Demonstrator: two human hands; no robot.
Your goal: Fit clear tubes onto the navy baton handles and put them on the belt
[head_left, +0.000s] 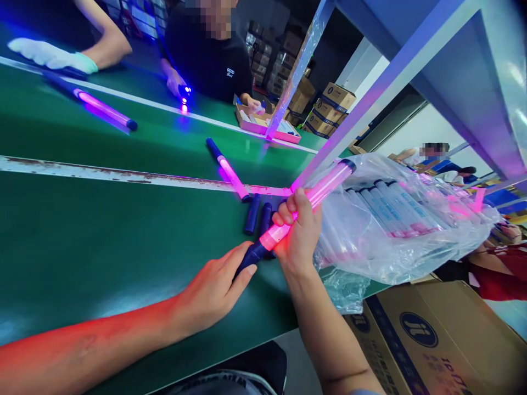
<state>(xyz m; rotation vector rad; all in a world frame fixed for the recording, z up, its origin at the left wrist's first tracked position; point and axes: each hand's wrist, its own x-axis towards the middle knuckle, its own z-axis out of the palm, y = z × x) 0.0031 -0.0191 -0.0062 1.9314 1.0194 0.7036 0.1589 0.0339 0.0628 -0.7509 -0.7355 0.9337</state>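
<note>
A glowing pink light stick (328, 184) with a dark blue handle is held in both hands, slanting up to the right. My left hand (214, 288) is closed round the handle at its lower end. Higher up, my right hand (300, 230) wraps its fingers round the lit tube. Just behind the stick, short dark blue handles (252, 215) lie on the green table (102, 247). Another lit stick (233, 176) rests across the white strip, its lower end near those handles.
A clear plastic bag (349, 236) of tubes lies at the right beside a slanting metal post (370, 82). A cardboard box (453, 334) stands below it. Across the table are two people, a third lit stick (105, 109) and a pink tray (251, 127).
</note>
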